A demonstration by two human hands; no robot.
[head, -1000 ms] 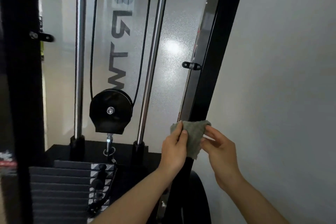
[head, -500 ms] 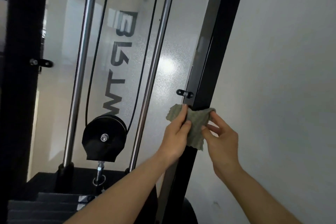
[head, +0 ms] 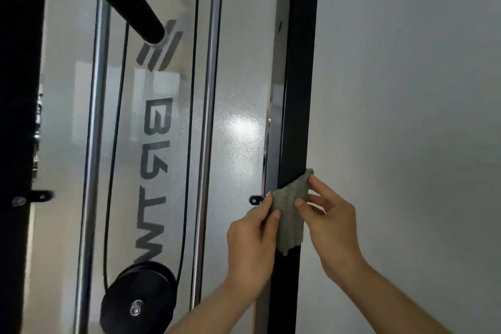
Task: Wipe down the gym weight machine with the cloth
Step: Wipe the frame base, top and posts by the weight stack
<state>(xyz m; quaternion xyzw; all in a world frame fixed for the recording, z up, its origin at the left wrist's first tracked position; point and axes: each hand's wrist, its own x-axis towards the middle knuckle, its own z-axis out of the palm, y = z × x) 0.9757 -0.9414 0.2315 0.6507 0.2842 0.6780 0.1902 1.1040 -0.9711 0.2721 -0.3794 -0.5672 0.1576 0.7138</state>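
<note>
A plain pale grey wall stands right of the black metal upright post; the grey-green woven cloth wraps the post's front; the left hand and right hand pinch its edges, seemingly pressing it flat; a black round pulley hangs lower left.

Single head-worn wide-angle view, no second camera, so nothing overlaps. Looks forward and slightly up along a black upright post of the weight machine, very close, at arm's reach. Both forearms enter from the bottom edge, left hand and right hand low center-right. Frosted panel and pulley fill the left; a plain wall fills the right. Verticals lean from lens distortion.
</note>
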